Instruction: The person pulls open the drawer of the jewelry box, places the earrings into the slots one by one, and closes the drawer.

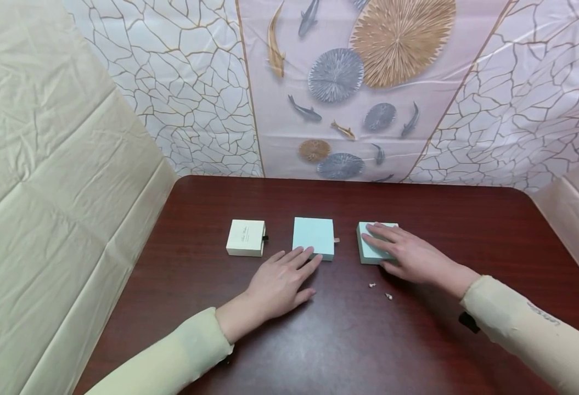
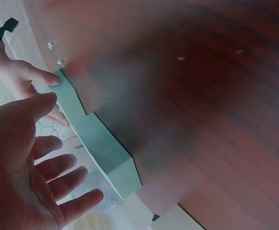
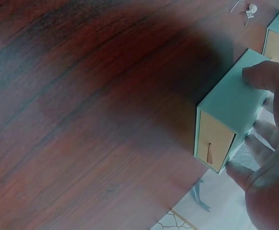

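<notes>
On the dark wooden table sits a mint-green drawer-style gift box (image 1: 375,253), with my right hand (image 1: 412,257) over it. The thumb presses its near side wall and the fingers lie across the top; the right wrist view shows its cream drawer end (image 3: 216,139) with a small pull tab. My left hand (image 1: 281,282) has its fingers spread at the near edge of a second mint-green box (image 1: 314,233), which also has a pull tab. Whether those fingertips touch it, I cannot tell. Two small earrings (image 1: 388,296) lie in front of the right box.
To the left stands a cream gift box (image 1: 246,236) with printed lettering and a black pull tab, roughly in line with the green boxes. Behind the table's far edge hangs a patterned cloth (image 1: 294,126); a beige cloth (image 1: 62,219) hangs along the left side.
</notes>
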Motion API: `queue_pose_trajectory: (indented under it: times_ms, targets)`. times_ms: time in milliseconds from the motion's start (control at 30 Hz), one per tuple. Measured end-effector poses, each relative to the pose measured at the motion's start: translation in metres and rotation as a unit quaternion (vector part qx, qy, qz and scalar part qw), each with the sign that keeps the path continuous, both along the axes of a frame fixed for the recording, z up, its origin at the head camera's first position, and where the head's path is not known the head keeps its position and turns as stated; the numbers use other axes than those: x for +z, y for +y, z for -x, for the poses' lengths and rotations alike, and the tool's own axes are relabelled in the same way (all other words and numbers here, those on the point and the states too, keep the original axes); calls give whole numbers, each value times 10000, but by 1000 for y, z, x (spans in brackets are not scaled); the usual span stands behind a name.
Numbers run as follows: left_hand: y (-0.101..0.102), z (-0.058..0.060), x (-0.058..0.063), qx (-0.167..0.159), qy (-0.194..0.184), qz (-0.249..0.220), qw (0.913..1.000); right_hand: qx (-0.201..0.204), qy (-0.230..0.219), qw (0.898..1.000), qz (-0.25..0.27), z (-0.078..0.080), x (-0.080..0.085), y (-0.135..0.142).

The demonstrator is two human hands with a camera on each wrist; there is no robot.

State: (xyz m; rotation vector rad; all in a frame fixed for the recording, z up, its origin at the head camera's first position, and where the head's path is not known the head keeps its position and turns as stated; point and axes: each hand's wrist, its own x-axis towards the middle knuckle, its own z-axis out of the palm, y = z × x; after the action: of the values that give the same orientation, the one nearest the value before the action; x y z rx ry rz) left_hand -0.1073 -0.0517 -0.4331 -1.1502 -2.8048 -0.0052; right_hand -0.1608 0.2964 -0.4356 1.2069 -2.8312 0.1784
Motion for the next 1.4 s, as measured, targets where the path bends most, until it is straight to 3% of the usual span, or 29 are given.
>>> queue_pose_trajectory:
  times_ms: [233,567,867,1067,1400]
  targets:
    - [20,7,5,-142,18,96,9999,-139,199,9994,248,-7,5,11]
    - [55,24,7,-358,-44,424,9984,-671,-183,9972,283,-15,15,29]
    - [85,43,5,-624,6,645,9960,-794,-33,9959,438,-22,18,45]
    - [100,50,5,-754,119,810,9938,-925,-72,9942,536,-20,20,52]
    - [124,64,3,-897,278,993,9906,-918,280,9934,635,-17,19,61]
